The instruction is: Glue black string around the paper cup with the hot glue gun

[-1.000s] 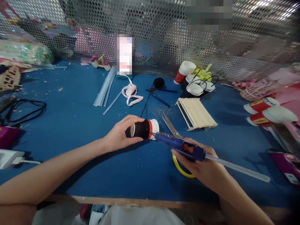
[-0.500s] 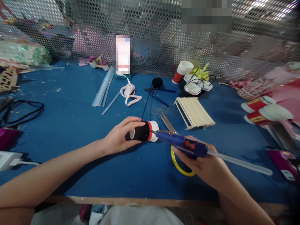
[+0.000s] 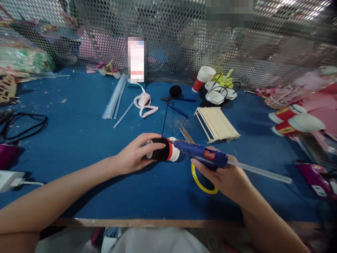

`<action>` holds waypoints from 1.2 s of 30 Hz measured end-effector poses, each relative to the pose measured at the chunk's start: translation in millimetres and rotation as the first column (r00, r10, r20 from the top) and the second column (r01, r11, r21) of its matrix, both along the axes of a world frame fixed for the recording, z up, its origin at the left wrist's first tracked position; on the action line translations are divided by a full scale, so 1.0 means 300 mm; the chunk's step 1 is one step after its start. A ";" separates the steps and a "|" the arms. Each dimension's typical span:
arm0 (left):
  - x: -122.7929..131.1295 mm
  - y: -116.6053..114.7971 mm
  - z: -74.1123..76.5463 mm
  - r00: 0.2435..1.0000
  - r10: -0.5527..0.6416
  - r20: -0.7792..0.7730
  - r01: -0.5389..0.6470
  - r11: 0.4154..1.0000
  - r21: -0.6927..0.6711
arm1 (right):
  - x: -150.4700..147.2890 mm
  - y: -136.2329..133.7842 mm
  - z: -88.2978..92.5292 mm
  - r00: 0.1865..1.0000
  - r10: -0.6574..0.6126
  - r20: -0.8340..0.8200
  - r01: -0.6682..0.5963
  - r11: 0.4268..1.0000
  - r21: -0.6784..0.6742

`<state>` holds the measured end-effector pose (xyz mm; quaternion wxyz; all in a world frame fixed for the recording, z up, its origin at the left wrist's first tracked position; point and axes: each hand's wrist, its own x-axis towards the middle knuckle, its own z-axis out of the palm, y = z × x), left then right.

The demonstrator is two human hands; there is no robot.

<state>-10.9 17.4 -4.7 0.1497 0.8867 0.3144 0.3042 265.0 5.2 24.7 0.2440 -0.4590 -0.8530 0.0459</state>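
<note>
- Left hand [image 3: 134, 154] grips the paper cup [image 3: 163, 149], which lies on its side; fingers wrap its black-wound section.
- Right hand [image 3: 226, 175] is closed around the blue glue gun [image 3: 202, 154]; the nozzle touches the cup's red-and-white end.
- Black yarn [image 3: 165, 114] runs from the cup away from both hands.
- Scissors [image 3: 193, 165] lie under the gun.
- Wooden sticks [image 3: 217, 123] lie beyond the right hand.
</note>
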 end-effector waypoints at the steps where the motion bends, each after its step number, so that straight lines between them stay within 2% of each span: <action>1: 0.001 0.000 0.001 1.000 0.005 0.003 -0.005 1.000 -0.004 | 0.003 -0.003 -0.003 1.000 0.009 0.013 -0.009 1.000 0.019; 4: 0.002 0.001 0.003 1.000 0.019 0.017 -0.019 1.000 -0.012 | 0.007 -0.009 -0.010 1.000 0.009 0.027 -0.010 1.000 0.026; 9: 0.000 -0.001 -0.004 1.000 -0.028 -0.015 0.028 0.998 0.064 | 0.001 -0.012 -0.027 0.995 -0.084 0.052 0.083 0.996 0.026; 16: 0.001 0.001 -0.004 1.000 -0.006 -0.012 0.007 0.998 0.057 | 0.002 -0.013 -0.015 0.996 -0.075 0.056 0.073 0.997 0.028; 20: 0.000 0.002 -0.003 0.999 -0.037 -0.036 0.040 0.994 0.098 | -0.007 -0.005 0.004 0.999 -0.025 0.024 0.026 0.998 -0.049; 23: -0.001 0.003 -0.002 1.000 -0.021 -0.015 0.022 0.999 0.048 | -0.004 -0.009 -0.003 0.999 -0.052 0.014 0.053 0.997 -0.049; 26: -0.001 0.005 0.000 0.999 0.018 0.038 -0.017 0.999 -0.031 | 0.008 -0.022 -0.032 0.993 -0.107 0.046 0.106 0.994 0.021; 29: 0.000 0.005 0.001 0.994 0.063 0.092 -0.054 0.994 -0.098 | 0.014 -0.028 -0.056 0.994 -0.086 0.067 0.079 0.992 0.103; 31: 0.001 0.005 0.000 0.988 0.095 0.120 -0.077 0.987 -0.141 | 0.010 -0.026 -0.051 0.997 -0.059 0.052 0.051 0.988 0.148; 33: 0.003 0.006 0.000 0.981 0.120 0.154 -0.093 0.980 -0.174 | -0.002 -0.022 -0.025 1.000 -0.013 0.019 0.010 0.993 0.116; 36: 0.006 0.009 0.002 0.967 0.167 0.191 -0.119 0.962 -0.244 | -0.025 -0.017 0.038 0.996 0.078 -0.045 -0.081 0.996 -0.049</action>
